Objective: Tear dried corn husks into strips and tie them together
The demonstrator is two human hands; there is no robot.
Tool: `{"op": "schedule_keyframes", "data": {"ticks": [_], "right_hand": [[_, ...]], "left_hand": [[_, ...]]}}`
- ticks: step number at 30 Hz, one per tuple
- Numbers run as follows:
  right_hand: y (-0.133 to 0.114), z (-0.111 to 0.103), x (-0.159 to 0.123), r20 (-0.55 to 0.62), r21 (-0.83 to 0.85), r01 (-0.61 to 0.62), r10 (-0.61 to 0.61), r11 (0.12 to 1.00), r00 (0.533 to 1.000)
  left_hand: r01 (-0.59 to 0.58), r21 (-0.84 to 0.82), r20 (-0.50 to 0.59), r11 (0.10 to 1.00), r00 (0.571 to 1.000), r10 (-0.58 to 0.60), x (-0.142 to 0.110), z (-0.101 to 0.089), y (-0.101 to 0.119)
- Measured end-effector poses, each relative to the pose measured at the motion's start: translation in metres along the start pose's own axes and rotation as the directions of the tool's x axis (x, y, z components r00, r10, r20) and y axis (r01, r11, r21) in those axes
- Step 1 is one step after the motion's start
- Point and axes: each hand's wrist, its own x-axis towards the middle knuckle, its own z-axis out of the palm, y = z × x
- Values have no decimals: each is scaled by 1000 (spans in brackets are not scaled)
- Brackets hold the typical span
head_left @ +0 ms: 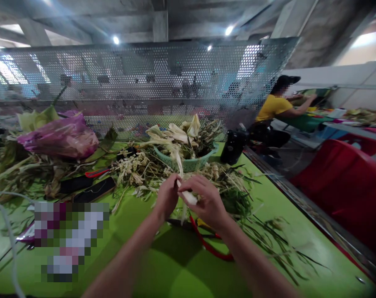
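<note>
A pale dried corn husk strip [188,196] runs between my two hands above the green table. My left hand [167,198] is closed, pinching the strip near its middle. My right hand [206,198] has its fingers bent around the lower, wider part of the same strip. Just beyond the fingers the husk stretches up toward the green basket [188,164], heaped with dried husks [181,134]. Beneath my right hand lie scissors with red handles [206,245], their blades partly hidden. A bundle of green fibres [237,203] lies right of my right hand.
Dried scraps [138,167] surround the basket. At left are a purple plastic bag [62,136], a red cutter [97,172] and a dark phone-like slab [94,189]. A black bottle [233,145] stands right. Beyond are a perforated metal screen [144,78], a red chair [343,186] and a seated person [273,105].
</note>
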Motion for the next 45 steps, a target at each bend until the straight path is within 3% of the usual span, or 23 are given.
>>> {"op": "schedule_keyframes", "data": {"ticks": [2, 4, 8, 12, 16, 21, 26, 31, 35, 38, 42, 45], "right_hand": [[5, -2, 0, -82, 70, -92, 97, 993, 992], [13, -4, 1, -130, 147, -193, 213, 970, 968], [28, -2, 3, -127, 229, -281, 315, 932, 941], [35, 1, 3, -143, 204, -250, 282, 946, 949], [35, 1, 2, -152, 136, -203, 223, 970, 963], [31, 1, 3, -66, -58, -108, 104, 992, 992], [23, 1, 3, -52, -265, 6, -20, 964, 998], [23, 1, 3, -23, -272, 52, -61, 961, 998], [29, 4, 2, -145, -105, -87, 71, 991, 987], [31, 6, 2, -225, 60, -234, 241, 970, 944], [30, 9, 1, -221, 208, -373, 415, 904, 883], [28, 9, 1, -206, 287, -399, 463, 871, 862]], "left_hand": [[-19, -7, 8, 1000, 1000, 19, 3, -2, 1], [33, -63, 47, 997, 998, -31, 5, -2, 3], [165, -256, 116, 952, 983, -139, 2, -1, 9], [259, -412, 213, 873, 959, -184, -1, -3, 15], [327, -452, 278, 830, 936, -217, -2, -5, 17], [276, -378, 196, 884, 957, -215, -3, -4, 18], [267, -363, 146, 893, 963, -228, -3, -3, 20], [177, -277, 140, 944, 980, -143, 0, -4, 13], [75, -100, 136, 992, 989, -61, 2, -3, 9], [26, -14, 166, 1000, 986, -23, -1, -1, 13], [26, 27, 217, 999, 976, -32, -6, 2, 21], [20, 56, 226, 998, 974, -32, -8, 3, 21]]}}
